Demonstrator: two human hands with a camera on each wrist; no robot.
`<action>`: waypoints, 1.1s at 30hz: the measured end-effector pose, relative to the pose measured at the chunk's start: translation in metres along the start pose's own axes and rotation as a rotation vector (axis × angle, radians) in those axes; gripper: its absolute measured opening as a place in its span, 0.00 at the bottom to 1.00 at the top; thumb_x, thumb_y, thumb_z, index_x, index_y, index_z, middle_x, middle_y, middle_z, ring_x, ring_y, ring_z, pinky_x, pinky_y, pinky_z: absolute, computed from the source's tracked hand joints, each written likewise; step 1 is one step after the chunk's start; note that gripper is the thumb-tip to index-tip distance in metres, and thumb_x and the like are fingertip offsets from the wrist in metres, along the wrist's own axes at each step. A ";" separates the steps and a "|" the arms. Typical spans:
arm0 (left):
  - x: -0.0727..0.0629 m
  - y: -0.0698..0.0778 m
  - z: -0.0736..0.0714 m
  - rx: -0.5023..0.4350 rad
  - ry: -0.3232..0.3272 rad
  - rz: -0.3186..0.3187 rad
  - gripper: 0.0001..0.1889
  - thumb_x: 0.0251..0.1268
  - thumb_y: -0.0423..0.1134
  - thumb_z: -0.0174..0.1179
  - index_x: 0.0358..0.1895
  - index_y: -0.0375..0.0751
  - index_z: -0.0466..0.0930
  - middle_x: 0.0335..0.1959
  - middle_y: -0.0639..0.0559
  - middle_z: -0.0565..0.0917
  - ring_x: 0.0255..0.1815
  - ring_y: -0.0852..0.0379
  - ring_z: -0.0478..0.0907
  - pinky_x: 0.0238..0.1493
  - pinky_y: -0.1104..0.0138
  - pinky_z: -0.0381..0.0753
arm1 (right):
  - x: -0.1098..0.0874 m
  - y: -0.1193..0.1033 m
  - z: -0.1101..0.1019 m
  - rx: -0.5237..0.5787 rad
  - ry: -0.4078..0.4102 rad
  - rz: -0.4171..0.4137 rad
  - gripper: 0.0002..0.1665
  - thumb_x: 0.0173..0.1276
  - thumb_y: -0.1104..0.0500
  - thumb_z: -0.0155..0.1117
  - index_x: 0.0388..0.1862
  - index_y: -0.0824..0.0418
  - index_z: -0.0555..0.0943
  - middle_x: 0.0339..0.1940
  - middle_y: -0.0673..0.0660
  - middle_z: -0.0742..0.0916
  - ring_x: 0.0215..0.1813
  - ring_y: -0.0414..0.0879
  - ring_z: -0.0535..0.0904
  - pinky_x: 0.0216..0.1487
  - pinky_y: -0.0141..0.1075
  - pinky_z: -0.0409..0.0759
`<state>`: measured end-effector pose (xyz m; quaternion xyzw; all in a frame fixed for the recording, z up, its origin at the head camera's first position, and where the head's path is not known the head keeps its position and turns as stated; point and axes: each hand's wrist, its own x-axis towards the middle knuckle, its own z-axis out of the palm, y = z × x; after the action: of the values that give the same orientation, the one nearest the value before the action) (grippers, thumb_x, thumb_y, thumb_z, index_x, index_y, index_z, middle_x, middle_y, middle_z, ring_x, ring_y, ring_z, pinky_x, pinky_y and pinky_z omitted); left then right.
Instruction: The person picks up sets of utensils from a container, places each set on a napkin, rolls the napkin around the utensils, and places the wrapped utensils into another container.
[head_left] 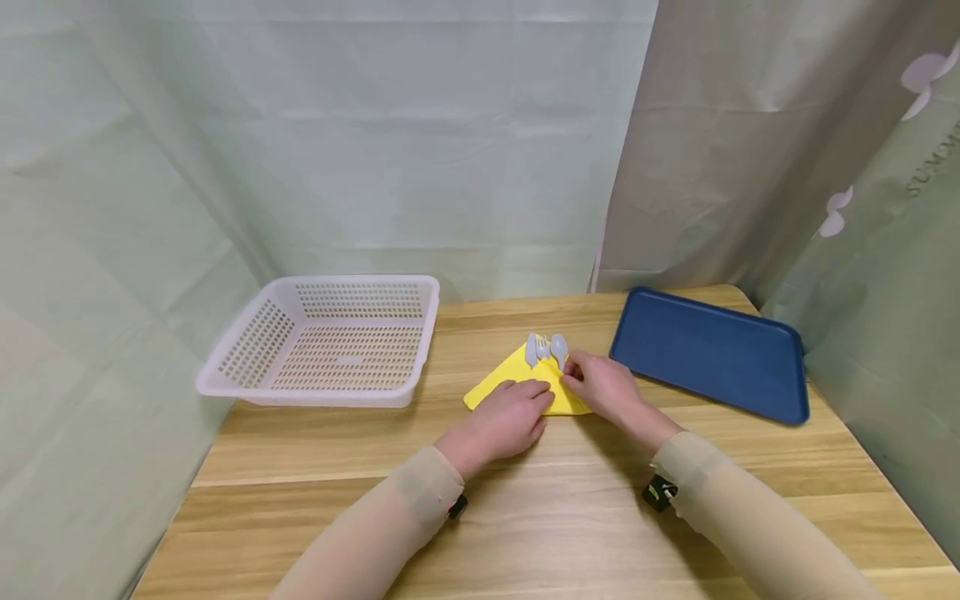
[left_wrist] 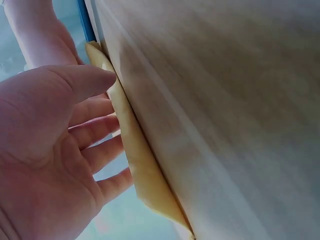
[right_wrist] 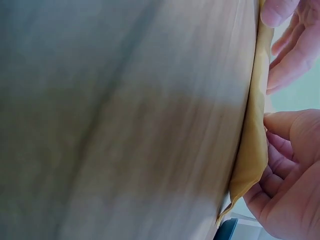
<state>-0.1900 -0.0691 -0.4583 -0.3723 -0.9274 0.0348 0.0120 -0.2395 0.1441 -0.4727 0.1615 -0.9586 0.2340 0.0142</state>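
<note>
A folded yellow napkin (head_left: 517,371) lies on the table, its pointed corners toward the sides. A knife (head_left: 531,350), a fork (head_left: 542,347) and a spoon (head_left: 558,348), all light grey plastic, stick out side by side from its far edge; their lower ends are hidden. My left hand (head_left: 513,414) rests on the napkin's near part with fingers extended; the left wrist view shows its fingertips along the yellow cloth (left_wrist: 132,150). At the napkin's right side, beside the spoon, my right hand (head_left: 602,385) pinches the cloth between thumb and curled fingers.
A white perforated plastic basket (head_left: 262,392) stands at the left, with nothing inside. To the right lies a blue rectangular tray (head_left: 712,354), angled near the table's far right corner. Pale curtains (head_left: 420,150) hang behind and at both sides of the wooden table (head_left: 555,517).
</note>
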 end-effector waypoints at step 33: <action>0.008 -0.005 -0.004 -0.102 -0.003 -0.009 0.18 0.83 0.41 0.60 0.68 0.40 0.82 0.64 0.49 0.87 0.67 0.51 0.84 0.73 0.59 0.78 | -0.059 -0.012 -0.002 -0.198 0.106 -0.487 0.13 0.72 0.63 0.79 0.53 0.58 0.91 0.54 0.54 0.91 0.58 0.53 0.89 0.58 0.51 0.89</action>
<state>-0.1990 -0.0669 -0.4544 -0.3682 -0.9296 -0.0119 -0.0083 -0.1797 0.1526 -0.4714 0.3725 -0.9077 0.1368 0.1362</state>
